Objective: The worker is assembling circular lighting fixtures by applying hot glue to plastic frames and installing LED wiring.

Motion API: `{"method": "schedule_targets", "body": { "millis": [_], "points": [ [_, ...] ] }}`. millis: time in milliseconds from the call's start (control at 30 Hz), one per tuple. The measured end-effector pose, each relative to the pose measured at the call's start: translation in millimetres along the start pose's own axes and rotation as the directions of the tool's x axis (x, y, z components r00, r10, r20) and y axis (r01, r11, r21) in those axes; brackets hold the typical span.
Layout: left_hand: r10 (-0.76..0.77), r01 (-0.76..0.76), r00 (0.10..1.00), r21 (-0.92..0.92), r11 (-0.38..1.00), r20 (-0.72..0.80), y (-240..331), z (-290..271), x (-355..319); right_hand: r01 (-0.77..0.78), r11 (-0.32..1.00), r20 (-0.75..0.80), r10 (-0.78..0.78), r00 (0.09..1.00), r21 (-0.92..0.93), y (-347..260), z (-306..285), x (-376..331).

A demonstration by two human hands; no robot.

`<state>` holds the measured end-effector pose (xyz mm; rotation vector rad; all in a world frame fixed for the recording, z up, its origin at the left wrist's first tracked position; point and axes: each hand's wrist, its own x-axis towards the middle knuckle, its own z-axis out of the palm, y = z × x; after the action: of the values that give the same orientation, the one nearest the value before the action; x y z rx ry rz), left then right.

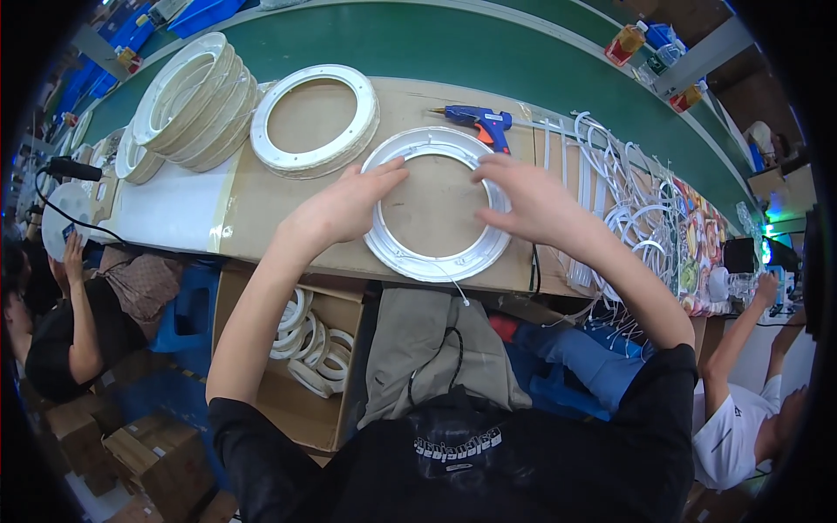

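So your left hand and right hand both rest flat, fingers spread, on opposite sides of the white ring, pinning it rather than gripping it. It lies flat on the cardboard-covered bench, right in front of you, probably so it can't slide. Your blue glue gun sits just behind it, with a stack of rings and another single ring off to the left, and a tangle of white wires on the right.

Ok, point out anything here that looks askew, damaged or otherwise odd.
The stack of white rings at the far left leans sideways rather than standing straight. A thin wire trails from the ring under both hands over the table edge. Nothing looks broken or spilled.
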<state>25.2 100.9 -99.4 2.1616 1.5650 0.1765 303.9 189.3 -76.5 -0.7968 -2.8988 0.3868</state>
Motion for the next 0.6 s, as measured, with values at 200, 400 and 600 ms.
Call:
{"method": "schedule_targets", "body": {
  "millis": [200, 400, 600],
  "points": [
    [0.069, -0.100, 0.986, -0.202, 0.974, -0.153, -5.0, -1.8, -12.7, -0.341, 0.931, -0.085, 0.354, 0.932, 0.130, 16.6, -27.6, 2.6],
    [0.024, -0.146, 0.882, -0.224, 0.963, -0.471, 13.0, -6.1, -36.0, -0.474, 0.880, -0.031, 0.474, 0.880, -0.005, 39.2, 1.0, 10.9],
    [-0.058, -0.127, 0.899, -0.385, 0.914, -0.435, 24.2, -4.9, -66.3, -0.532, 0.843, -0.038, 0.536, 0.844, 0.074, 49.7, 5.4, 26.4]
  ]
}}
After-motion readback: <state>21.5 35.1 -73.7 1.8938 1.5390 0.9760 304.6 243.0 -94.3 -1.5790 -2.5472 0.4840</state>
